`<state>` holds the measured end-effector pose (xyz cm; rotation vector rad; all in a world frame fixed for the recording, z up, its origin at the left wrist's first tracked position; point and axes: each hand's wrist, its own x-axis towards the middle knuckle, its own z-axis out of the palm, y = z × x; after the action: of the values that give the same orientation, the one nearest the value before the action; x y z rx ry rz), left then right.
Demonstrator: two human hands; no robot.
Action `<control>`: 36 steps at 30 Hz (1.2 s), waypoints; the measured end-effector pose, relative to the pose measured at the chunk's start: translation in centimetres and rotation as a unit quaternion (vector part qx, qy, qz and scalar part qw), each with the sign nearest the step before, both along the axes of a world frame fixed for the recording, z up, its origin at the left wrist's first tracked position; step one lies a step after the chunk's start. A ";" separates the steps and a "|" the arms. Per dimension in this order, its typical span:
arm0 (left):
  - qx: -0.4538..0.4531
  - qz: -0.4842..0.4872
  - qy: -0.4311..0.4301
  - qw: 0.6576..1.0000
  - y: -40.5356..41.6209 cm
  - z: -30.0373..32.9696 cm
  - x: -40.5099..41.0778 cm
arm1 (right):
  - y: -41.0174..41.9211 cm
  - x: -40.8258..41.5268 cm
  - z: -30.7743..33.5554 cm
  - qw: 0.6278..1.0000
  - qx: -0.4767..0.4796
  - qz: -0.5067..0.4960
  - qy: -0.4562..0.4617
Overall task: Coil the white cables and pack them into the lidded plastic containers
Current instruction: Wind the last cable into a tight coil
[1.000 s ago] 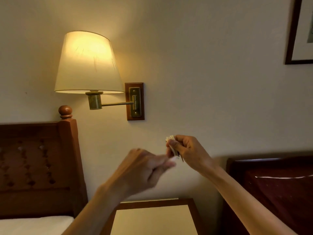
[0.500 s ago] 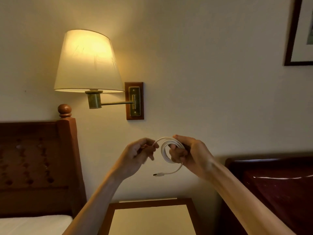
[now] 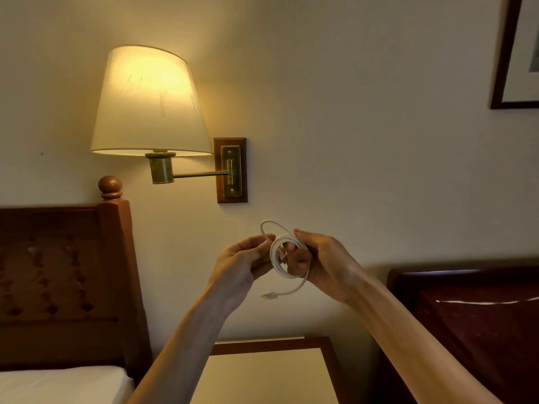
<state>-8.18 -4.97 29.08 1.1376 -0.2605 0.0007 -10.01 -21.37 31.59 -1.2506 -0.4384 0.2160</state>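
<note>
A white cable (image 3: pixel 277 265) is wound in a small coil held up in the air in front of the wall. My right hand (image 3: pixel 318 263) grips the coil, its fingers curled through the loops. My left hand (image 3: pixel 242 262) pinches a loose strand of the same cable, which arches over the top of the coil. The cable's plug end (image 3: pixel 269 295) dangles below the coil on a short free tail. No plastic container is in view.
A lit wall lamp (image 3: pixel 148 103) hangs above left. A wooden headboard (image 3: pixel 67 281) and a bed's white sheet (image 3: pixel 58 386) are at the left, a bedside table (image 3: pixel 271 374) below my hands, a dark wooden headboard (image 3: pixel 478 316) at the right.
A second ago my right hand held a small bundle and my left was moving. Since then the coil has opened into view, and my left hand has drawn a new loop over its top.
</note>
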 end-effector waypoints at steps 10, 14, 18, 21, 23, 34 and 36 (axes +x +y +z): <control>0.151 -0.011 -0.026 0.988 -1.2 -0.3 -2.0 | 0.4 0.9 -0.7 0.985 -0.114 -0.117 -0.052; 0.349 0.190 -0.234 0.887 -1.9 -0.6 -3.0 | 0.6 1.6 -0.9 0.985 -0.095 -0.136 -0.050; 0.434 0.315 -0.269 0.800 -1.5 -1.7 -2.9 | 0.1 1.6 -0.2 0.984 -0.064 -0.157 -0.049; 0.336 0.293 -0.202 0.872 -1.9 -1.9 -3.3 | 0.1 1.5 -0.2 0.981 -0.083 -0.167 -0.056; 0.306 0.256 -0.159 0.903 -2.4 -1.6 -3.7 | 0.1 1.4 -0.2 0.983 -0.071 -0.160 -0.053; 0.420 0.156 -0.117 0.886 -3.5 -2.9 -5.0 | -0.3 2.6 0.1 0.985 -0.041 -0.158 -0.046; 0.462 0.126 -0.105 0.871 -3.1 -2.9 -5.0 | -0.1 2.8 -0.2 0.985 -0.073 -0.145 -0.052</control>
<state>-13.17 -8.05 26.20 2.1339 -0.3137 0.2573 -7.25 -21.46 31.38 -1.4586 -0.3285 -0.0673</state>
